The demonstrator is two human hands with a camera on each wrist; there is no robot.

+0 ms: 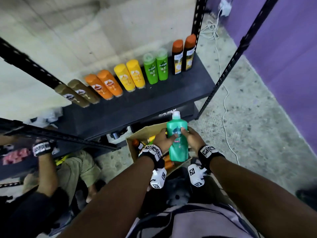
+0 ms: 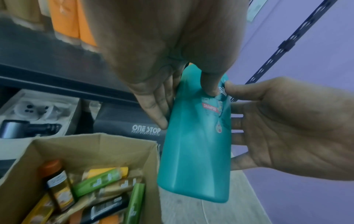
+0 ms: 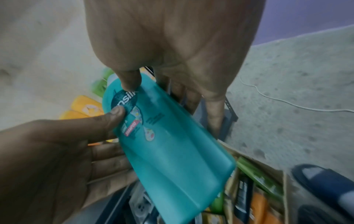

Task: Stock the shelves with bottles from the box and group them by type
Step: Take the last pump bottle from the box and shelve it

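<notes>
Right wrist view: right hand (image 3: 172, 45) up close, thumb tip pressed on the upper front of a teal plastic shampoo bottle (image 3: 172, 151) with a dark round label, fingers behind it. Left hand (image 3: 57, 151) comes in from lower left – thumb on the label, fingers under the bottle's back. Bottle tilted, base toward lower right, over an open brown cardboard box (image 3: 283, 181) holding green, orange and dark bottles lying packed together. Yellow bottles (image 3: 84, 109) blurred at left, speckled grey floor (image 3: 296, 91) with a white cable (image 3: 287, 103) – dark shoe (image 3: 325, 189) at lower right
</notes>
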